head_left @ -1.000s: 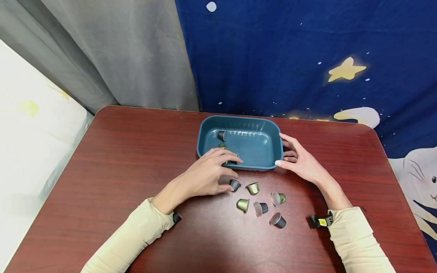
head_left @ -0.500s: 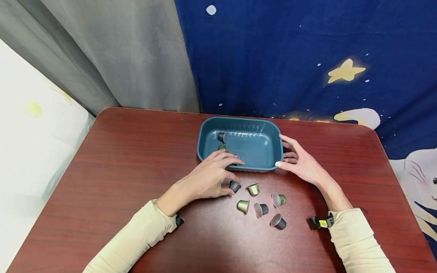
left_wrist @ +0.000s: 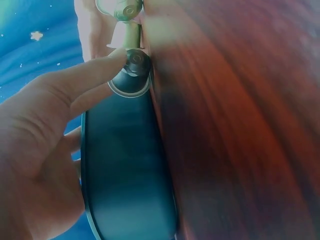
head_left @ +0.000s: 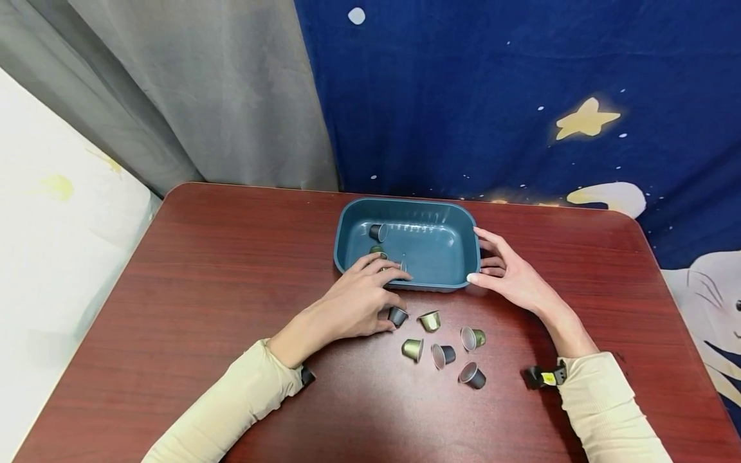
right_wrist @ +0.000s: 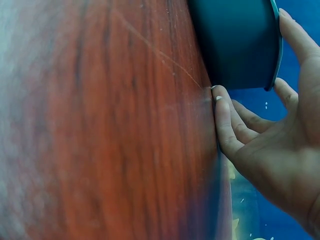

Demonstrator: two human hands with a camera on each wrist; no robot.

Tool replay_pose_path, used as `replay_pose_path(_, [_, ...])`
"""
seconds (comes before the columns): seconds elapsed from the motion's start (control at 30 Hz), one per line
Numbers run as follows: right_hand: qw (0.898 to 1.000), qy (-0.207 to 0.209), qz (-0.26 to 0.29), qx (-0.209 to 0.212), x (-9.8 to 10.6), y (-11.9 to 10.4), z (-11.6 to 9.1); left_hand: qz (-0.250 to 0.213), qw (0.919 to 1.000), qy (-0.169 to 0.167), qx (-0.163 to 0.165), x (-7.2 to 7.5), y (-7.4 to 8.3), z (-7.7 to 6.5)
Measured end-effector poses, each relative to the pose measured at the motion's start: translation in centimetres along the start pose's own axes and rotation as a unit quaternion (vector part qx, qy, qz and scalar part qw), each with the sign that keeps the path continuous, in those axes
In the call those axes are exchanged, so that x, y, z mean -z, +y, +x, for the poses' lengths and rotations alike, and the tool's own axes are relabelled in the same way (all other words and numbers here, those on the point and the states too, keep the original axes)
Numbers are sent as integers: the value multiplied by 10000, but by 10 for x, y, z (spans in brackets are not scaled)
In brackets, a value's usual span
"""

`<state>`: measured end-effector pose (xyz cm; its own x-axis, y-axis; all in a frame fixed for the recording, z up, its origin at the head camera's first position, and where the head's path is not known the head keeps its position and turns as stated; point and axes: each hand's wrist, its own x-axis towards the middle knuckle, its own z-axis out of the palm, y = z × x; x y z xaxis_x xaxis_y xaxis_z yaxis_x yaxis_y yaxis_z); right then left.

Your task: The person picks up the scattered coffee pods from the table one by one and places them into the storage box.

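In the head view my left hand (head_left: 361,299) pinches a dark grey coffee capsule (head_left: 398,316) between thumb and index finger, just in front of a blue plastic tub (head_left: 428,285). Its other fingers reach over the tub's near rim. The left wrist view shows the thumb on the dark capsule (left_wrist: 134,75), with the tub wall (left_wrist: 125,170) close behind. My right hand (head_left: 512,273) rests at the tub's right end, fingers spread along the wall and thumb at the near corner. In the right wrist view its fingers (right_wrist: 227,130) lie loosely extended beside the tub (right_wrist: 240,50).
Several loose capsules lie on the red-brown table, among them a gold-green one (head_left: 429,321), a green one (head_left: 412,349) and a dark one (head_left: 472,375). Inside the tub are a dark capsule (head_left: 378,232) and a green one (head_left: 378,251); the left hand partly hides more. Curtains (head_left: 463,96) hang behind.
My left thumb and index finger have closed in slightly around the dark capsule, with the hand shifting a little. The right hand, tub and loose capsules stay where they were.
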<state>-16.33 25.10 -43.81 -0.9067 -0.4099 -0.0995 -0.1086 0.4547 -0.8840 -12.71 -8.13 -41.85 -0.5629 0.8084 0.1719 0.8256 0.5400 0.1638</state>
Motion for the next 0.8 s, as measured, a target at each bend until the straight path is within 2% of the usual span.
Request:
replay_pose_path(0.6, [10000,1,20,-3,0,2,1,89,9999,36,62,1,1,1])
replay_pose_path(0.8, [10000,0,36,3,0,2,2,13,9999,166,-25,4,1,0])
